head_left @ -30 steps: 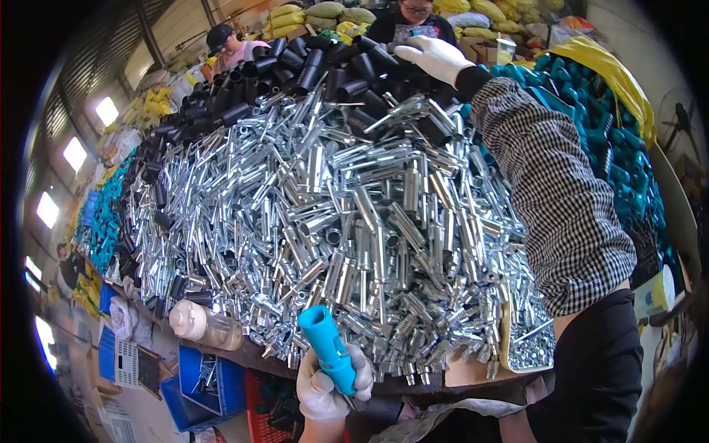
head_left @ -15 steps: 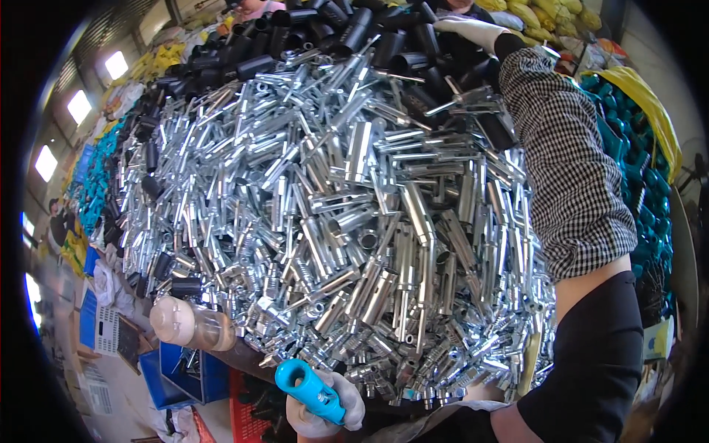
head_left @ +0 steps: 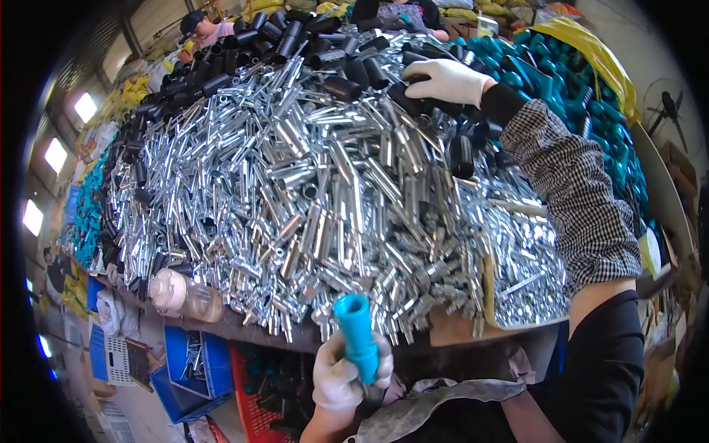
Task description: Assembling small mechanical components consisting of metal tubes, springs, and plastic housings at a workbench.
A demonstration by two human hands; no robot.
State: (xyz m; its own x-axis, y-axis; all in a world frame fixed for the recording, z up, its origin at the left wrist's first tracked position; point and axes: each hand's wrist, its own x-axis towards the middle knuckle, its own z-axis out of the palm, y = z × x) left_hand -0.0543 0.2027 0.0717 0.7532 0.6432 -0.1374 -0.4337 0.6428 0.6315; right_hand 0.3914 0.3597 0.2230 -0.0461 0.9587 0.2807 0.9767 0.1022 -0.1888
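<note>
A: Which step is this?

B: A pick, I'd judge. The right hand (head_left: 448,80) reaches to the far side of the metal pile (head_left: 325,199), fingers curled round a black sleeve (head_left: 410,97) among the black sleeves there.

A: And the left hand (head_left: 347,373)?

B: Clenched on a blue handle (head_left: 357,336), upright, just below the pile's near edge, off the worktop (head_left: 251,330).

A: Next move?

B: Probably lifting that sleeve clear without dragging neighbours, then bringing it to the handle.
</note>
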